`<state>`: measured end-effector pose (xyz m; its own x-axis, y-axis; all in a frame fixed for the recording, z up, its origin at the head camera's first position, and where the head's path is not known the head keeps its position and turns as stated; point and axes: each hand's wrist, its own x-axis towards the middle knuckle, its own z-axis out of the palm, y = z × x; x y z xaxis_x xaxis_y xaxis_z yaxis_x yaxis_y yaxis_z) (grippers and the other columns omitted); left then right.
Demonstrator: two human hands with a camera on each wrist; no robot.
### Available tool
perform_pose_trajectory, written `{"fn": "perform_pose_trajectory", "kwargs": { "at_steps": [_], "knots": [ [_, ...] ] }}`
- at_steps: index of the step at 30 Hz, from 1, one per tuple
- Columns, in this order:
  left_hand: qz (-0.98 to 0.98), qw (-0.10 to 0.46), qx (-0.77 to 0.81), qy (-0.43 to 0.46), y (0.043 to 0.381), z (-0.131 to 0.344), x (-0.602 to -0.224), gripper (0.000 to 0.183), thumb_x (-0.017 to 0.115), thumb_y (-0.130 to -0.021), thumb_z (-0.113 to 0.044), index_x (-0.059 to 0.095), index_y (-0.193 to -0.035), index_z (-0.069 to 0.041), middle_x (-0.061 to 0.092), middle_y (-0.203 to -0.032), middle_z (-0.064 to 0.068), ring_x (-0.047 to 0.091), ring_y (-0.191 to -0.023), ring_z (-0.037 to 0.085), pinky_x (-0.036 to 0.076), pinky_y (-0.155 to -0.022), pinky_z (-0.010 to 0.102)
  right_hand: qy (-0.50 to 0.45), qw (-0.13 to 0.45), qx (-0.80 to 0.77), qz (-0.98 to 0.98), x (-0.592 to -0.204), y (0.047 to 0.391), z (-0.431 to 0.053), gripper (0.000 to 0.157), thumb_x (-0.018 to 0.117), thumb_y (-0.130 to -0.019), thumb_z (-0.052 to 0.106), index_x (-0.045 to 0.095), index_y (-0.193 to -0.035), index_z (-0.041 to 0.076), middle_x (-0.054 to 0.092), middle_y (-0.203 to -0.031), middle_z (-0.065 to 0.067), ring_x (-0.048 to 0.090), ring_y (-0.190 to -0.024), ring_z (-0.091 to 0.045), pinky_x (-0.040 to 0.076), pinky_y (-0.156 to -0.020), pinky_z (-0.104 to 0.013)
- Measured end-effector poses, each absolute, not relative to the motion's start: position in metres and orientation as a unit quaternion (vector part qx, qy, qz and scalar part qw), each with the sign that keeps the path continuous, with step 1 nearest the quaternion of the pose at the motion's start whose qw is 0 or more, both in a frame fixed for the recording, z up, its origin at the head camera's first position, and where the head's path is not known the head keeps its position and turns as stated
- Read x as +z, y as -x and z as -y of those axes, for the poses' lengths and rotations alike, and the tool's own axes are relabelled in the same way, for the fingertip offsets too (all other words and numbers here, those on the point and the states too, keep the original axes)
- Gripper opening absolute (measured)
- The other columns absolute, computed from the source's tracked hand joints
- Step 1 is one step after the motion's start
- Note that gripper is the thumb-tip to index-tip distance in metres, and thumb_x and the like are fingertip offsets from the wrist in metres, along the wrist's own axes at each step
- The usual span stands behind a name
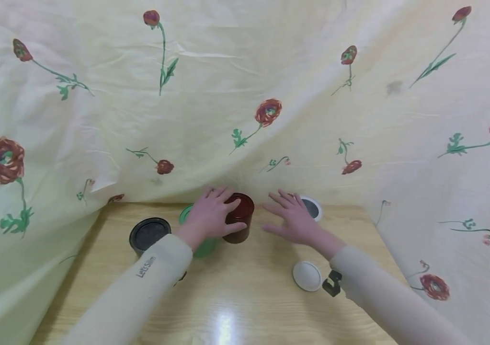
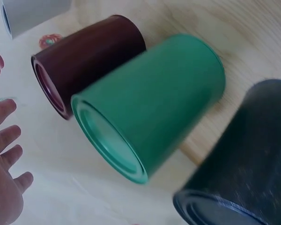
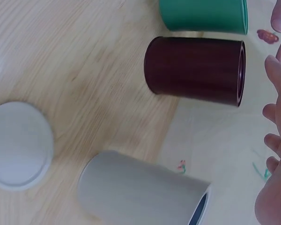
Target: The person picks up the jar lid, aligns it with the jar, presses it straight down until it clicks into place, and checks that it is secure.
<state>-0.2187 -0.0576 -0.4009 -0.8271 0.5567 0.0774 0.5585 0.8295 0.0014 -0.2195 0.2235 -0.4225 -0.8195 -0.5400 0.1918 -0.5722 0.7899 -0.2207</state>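
Note:
My left hand (image 1: 210, 211) reaches over the cans with its fingers spread, holding nothing. Below it stand a green can (image 1: 205, 247), partly hidden by the hand, and a dark red can (image 1: 237, 235). Both have closed tops in the left wrist view. Further left is a black can (image 1: 151, 234), upright beside my sleeve. My right hand (image 1: 292, 219) hovers with spread fingers, also empty, between the dark red can and a white can (image 3: 140, 190). The white can's top is open, and the hand hides much of it in the head view.
A round white lid (image 1: 307, 276) lies flat on the wooden table (image 1: 245, 297), nearer me than the white can. Behind the cans and along both sides hangs a cream cloth (image 1: 210, 105) printed with red flowers. A dark strap piece (image 1: 333, 282) shows at my right wrist.

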Motion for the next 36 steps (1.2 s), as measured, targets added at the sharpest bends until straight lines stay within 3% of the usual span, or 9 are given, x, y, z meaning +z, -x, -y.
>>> {"fn": "perform_pose_trajectory", "kwargs": {
  "at_steps": [12, 18, 30, 36],
  "knots": [
    [0.945, 0.068, 0.004, 0.319, 0.217, 0.021, -0.410, 0.077, 0.050, -0.099, -0.079, 0.059, -0.155, -0.027, 0.049, -0.165, 0.004, 0.038, -0.156, 0.028, 0.028, -0.129, 0.053, -0.266, 0.063, 0.146, 0.951, -0.421, 0.202, -0.267, 0.069, 0.080, -0.095, 0.045, 0.062, -0.151, 0.011, 0.042, -0.167, -0.021, 0.025, -0.159, -0.048, 0.009, -0.125, -0.077],
    [0.942, 0.059, -0.008, 0.330, 0.214, 0.007, -0.416, 0.073, 0.054, -0.099, -0.075, 0.063, -0.152, -0.026, 0.050, -0.164, 0.004, 0.038, -0.156, 0.028, 0.025, -0.130, 0.051, -0.265, 0.072, 0.153, 0.949, -0.422, 0.193, -0.284, 0.065, 0.082, -0.094, 0.039, 0.064, -0.149, 0.009, 0.048, -0.162, -0.025, 0.028, -0.156, -0.052, 0.012, -0.121, -0.081],
    [0.940, 0.039, -0.013, 0.340, 0.204, -0.025, -0.428, 0.075, 0.052, -0.098, -0.077, 0.058, -0.156, -0.029, 0.043, -0.169, 0.004, 0.032, -0.160, 0.026, 0.018, -0.133, 0.049, -0.260, 0.072, 0.161, 0.949, -0.424, 0.178, -0.312, 0.067, 0.083, -0.092, 0.036, 0.063, -0.149, 0.006, 0.045, -0.163, -0.027, 0.028, -0.154, -0.058, 0.011, -0.121, -0.081],
    [0.933, 0.061, -0.003, 0.354, 0.199, -0.039, -0.434, 0.075, 0.051, -0.098, -0.079, 0.060, -0.155, -0.031, 0.045, -0.167, 0.003, 0.035, -0.158, 0.027, 0.025, -0.131, 0.049, -0.264, 0.084, 0.175, 0.945, -0.427, 0.167, -0.326, 0.067, 0.085, -0.091, 0.034, 0.064, -0.147, 0.005, 0.047, -0.160, -0.028, 0.031, -0.151, -0.059, 0.013, -0.120, -0.083]
  ]
}}
